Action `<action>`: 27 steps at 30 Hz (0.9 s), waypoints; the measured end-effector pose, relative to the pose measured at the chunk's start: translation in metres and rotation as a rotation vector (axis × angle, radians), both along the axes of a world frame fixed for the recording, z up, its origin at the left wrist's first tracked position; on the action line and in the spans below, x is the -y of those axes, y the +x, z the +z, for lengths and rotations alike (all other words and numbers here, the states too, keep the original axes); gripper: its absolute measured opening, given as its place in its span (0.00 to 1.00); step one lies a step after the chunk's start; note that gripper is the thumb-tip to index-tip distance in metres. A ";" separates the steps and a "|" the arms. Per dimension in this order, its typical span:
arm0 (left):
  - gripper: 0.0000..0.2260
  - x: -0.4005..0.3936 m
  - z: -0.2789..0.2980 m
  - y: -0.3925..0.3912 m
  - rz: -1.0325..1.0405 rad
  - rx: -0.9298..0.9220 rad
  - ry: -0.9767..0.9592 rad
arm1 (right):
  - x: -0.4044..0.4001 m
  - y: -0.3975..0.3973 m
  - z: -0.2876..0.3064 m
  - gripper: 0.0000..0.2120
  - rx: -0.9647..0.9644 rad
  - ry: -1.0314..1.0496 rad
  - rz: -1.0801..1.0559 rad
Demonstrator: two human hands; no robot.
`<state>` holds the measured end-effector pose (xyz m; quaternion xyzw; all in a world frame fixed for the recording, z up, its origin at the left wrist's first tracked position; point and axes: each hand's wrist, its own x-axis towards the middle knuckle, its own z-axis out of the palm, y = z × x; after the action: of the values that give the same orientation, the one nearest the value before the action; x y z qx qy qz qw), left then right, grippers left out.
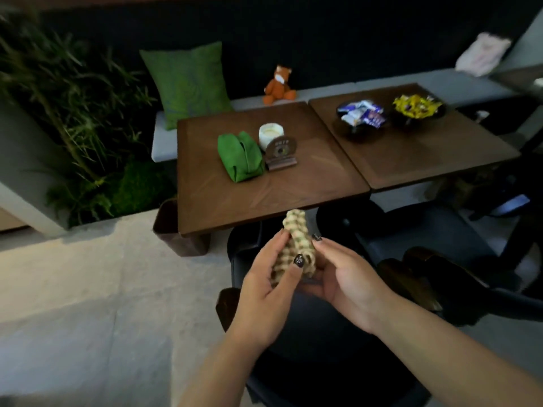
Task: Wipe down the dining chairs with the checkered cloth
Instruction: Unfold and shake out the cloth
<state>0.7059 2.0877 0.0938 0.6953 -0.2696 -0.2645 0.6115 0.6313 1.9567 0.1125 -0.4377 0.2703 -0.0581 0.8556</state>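
Both hands were seen low in the centre, raised over a dark chair (pixel 317 327). The cloth (pixel 296 245), checkered cream and olive, was bunched upright between them. The left hand (pixel 264 286) was curled round the cloth's lower left side, thumb laid across its front. The right hand (pixel 346 277) was cupped under and against its right side, fingers bent to it. Dark polish was noted on the nails.

The chair was tucked partly under the near surface (pixel 264 189), its seat showing below the wrists. A second chair (pixel 426 277) with glossy brown arms was seen just right of it. A pale floor (pixel 88 289) lay to the left.

On the near surface a green pouch (pixel 239 157) lay beside a white cup (pixel 271 133), with a small round sign (pixel 281 152) on a stand touching neither clearly. A second surface (pixel 417 154) was butted against its right edge. Two dark bowls were set on it: one (pixel 361 114) with blue-and-white wrappers, one (pixel 417 108) with yellow wrappers.

Behind the surfaces a grey bench (pixel 332 94) ran along a dark wall. A green cushion (pixel 188 83) was propped on it at left, and an orange plush toy (pixel 279 85) was seated near the middle. Plants (pixel 67 107) were banked at far left. A pale item at far right was too blurred to name.
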 end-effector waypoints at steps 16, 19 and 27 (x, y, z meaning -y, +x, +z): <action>0.15 0.063 0.100 -0.186 0.196 0.333 -0.069 | 0.071 -0.184 0.098 0.09 -0.052 -0.451 0.018; 0.19 0.063 0.117 -0.204 0.147 0.422 -0.039 | 0.068 -0.196 0.119 0.11 -0.032 -0.535 0.001; 0.08 0.051 0.157 -0.195 0.255 0.317 -0.188 | 0.055 -0.202 0.161 0.06 0.075 -0.793 -0.078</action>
<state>0.5113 2.0363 0.2510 0.6965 -0.2958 -0.0459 0.6522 0.4296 1.9015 0.2733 -0.7211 0.2120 -0.2060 0.6266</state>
